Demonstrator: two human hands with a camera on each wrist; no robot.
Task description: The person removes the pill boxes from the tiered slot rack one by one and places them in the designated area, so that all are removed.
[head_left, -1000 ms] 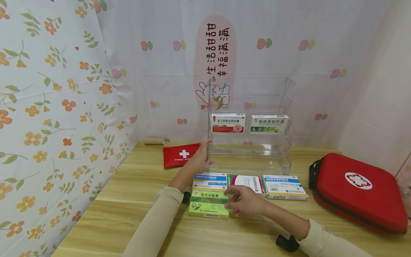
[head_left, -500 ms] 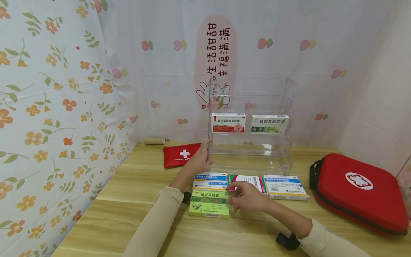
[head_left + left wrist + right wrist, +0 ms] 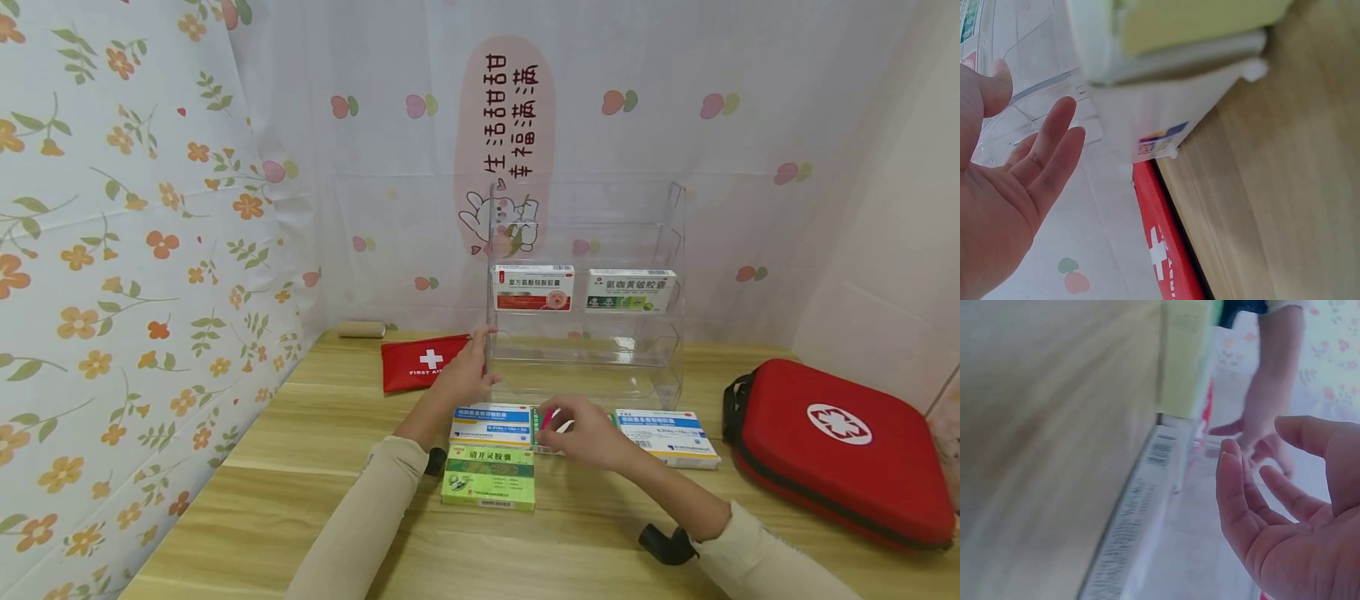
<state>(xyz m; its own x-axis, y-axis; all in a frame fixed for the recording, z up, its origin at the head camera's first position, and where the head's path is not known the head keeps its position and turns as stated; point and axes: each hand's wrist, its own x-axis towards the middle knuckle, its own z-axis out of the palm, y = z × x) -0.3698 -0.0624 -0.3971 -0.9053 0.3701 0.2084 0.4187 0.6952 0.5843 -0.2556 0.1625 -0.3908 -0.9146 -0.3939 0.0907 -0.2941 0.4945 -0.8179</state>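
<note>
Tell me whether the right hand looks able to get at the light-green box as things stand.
Probably yes: the right hand looks empty and is over the pink-and-white box close by; nothing appears to cover the light-green box or stand in between.

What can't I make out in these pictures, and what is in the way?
Head view: most of the pink-and-white box, covered by the right hand.
Head view: the right end of the red pouch, behind the left hand.
Head view: the smallest print on the light-green box, too small.
Right wrist view: print along the white box side, blurred.
Left wrist view: one pouch end, cut off by the bottom edge.
</note>
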